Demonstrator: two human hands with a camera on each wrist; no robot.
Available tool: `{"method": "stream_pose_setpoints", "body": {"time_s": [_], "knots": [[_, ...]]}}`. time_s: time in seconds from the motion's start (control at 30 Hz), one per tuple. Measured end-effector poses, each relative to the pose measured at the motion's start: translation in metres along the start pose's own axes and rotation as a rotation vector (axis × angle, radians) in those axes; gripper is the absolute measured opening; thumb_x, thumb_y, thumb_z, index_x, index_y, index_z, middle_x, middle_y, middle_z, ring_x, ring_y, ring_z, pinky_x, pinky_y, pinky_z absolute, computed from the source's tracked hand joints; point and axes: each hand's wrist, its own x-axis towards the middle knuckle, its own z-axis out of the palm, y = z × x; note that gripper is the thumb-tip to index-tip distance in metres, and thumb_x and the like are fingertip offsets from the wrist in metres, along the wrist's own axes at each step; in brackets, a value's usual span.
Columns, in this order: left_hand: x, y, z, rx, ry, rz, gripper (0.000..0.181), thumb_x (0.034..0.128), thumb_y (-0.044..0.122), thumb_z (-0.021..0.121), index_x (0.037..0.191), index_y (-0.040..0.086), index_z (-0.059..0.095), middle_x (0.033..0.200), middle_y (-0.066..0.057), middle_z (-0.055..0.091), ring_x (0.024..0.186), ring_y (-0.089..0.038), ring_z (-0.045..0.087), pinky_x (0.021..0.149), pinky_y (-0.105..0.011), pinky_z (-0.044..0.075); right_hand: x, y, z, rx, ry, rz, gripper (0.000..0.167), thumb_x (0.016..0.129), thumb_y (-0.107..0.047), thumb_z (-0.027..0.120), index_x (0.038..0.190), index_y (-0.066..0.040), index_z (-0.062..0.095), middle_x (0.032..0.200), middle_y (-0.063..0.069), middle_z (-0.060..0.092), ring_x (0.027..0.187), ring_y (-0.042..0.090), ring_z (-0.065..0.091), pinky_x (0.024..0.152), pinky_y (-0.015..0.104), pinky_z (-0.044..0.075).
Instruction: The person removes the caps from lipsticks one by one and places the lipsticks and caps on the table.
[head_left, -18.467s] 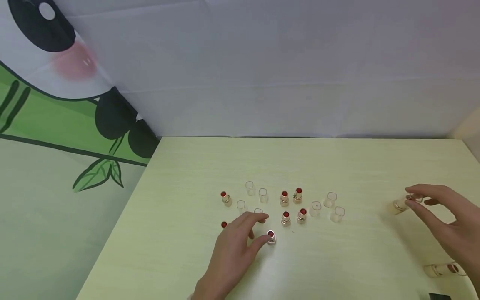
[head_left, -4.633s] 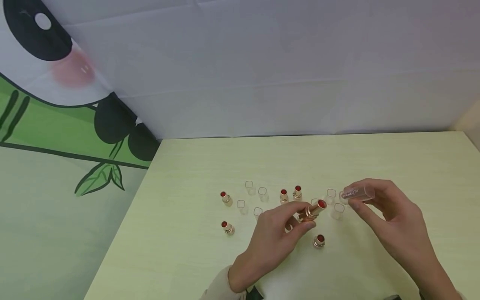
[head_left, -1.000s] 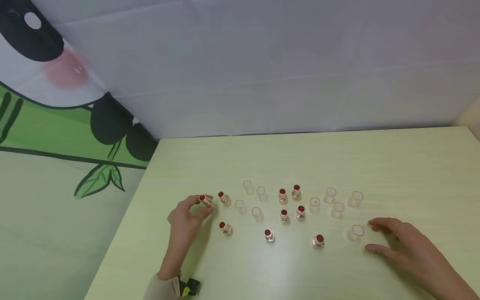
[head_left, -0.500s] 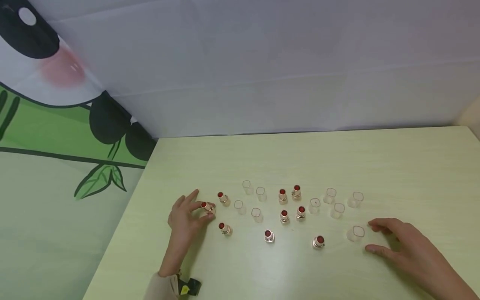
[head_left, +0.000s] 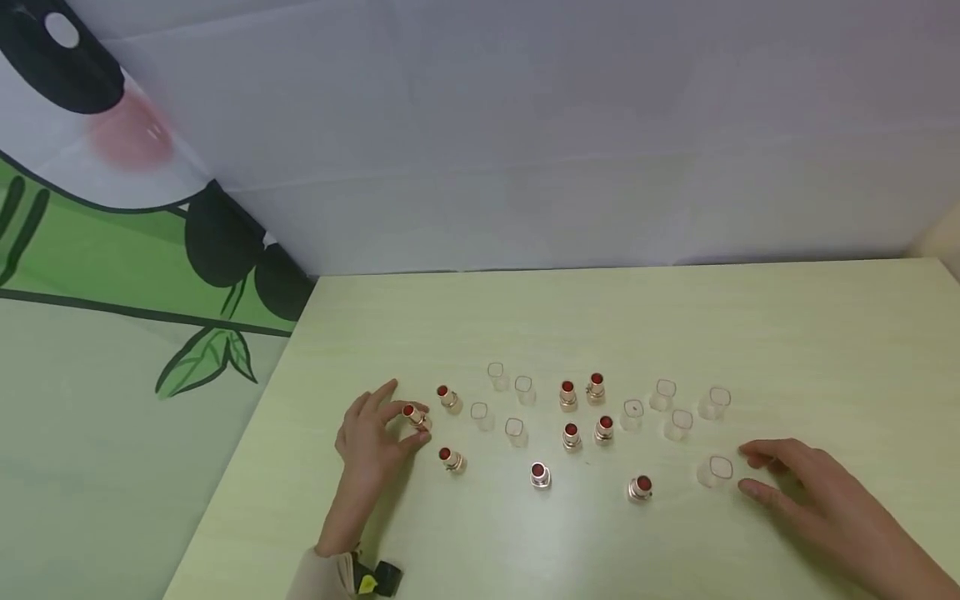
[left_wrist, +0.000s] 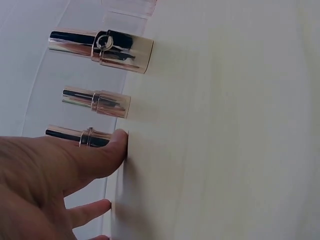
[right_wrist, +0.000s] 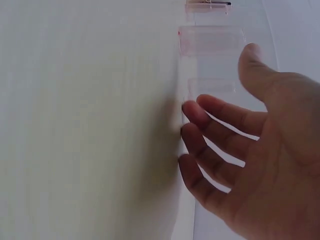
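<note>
My left hand point(head_left: 369, 443) is at the left of the table, thumb and index finger pinching the lower part of an uncapped lipstick point(head_left: 410, 412). That lipstick stands upright with its red tip up; the other fingers are spread. In the left wrist view, the thumb point(left_wrist: 116, 150) covers part of its gold base. At the right, my right hand point(head_left: 832, 504) rests low over the table with relaxed fingers and holds nothing. Just left of its fingertips stands a clear lipstick cap point(head_left: 714, 472), apart from them. The right wrist view shows the fingers loosely bent beside a clear cap point(right_wrist: 212, 41).
Two uncapped lipsticks point(head_left: 450, 398) stand close to the left hand. Several clear caps point(head_left: 514, 432) come after them, then several lipsticks point(head_left: 572, 437) and more clear caps point(head_left: 678, 424). Nearer the front are a silvery lipstick point(head_left: 540, 476) and another lipstick point(head_left: 640, 488).
Earlier, both hands held a lipstick and its cap apart over the middle. The cap now stands at the right; the left hand has lowered the lipstick at the far left. Little moved in the last half second.
</note>
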Motion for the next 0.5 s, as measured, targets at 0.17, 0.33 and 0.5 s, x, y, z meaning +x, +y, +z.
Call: {"method": "stream_pose_setpoints", "body": {"time_s": [0.17,0.33,0.5], "knots": [[-0.002,-0.005,-0.007,0.052,-0.098,0.052,0.056,0.0818,0.018,0.090,0.133,0.015,0.068,0.165,-0.017,0.040,0.153,-0.048,0.027,0.112,-0.081,0.023,0.000,0.003,-0.012,0.019,-0.055,0.057,0.030,0.099,-0.023,0.073,0.128,-0.021,0.067,0.111,-0.007,0.070,0.091,-0.015,0.055,0.074,0.006,0.040],[-0.009,-0.017,-0.025,0.101,-0.177,0.146,0.058,0.0914,0.020,0.081,0.143,0.007,0.059,0.160,-0.020,0.047,0.150,-0.047,0.036,0.113,-0.076,0.034,0.002,0.000,-0.027,-0.030,0.077,0.049,0.019,0.098,-0.020,0.074,0.116,-0.024,0.071,0.097,-0.020,0.070,0.080,-0.018,0.051,0.063,0.013,0.038],[-0.019,-0.020,-0.052,0.079,-0.137,0.143,0.022,0.1042,0.027,0.065,0.119,0.012,0.072,0.120,-0.007,0.075,0.109,-0.029,0.068,0.094,-0.046,0.056,0.006,-0.002,-0.039,-0.041,0.371,-0.183,0.022,0.105,-0.027,0.065,0.095,-0.010,0.074,0.091,-0.032,0.060,0.084,-0.025,0.046,0.065,0.004,0.038]]}}
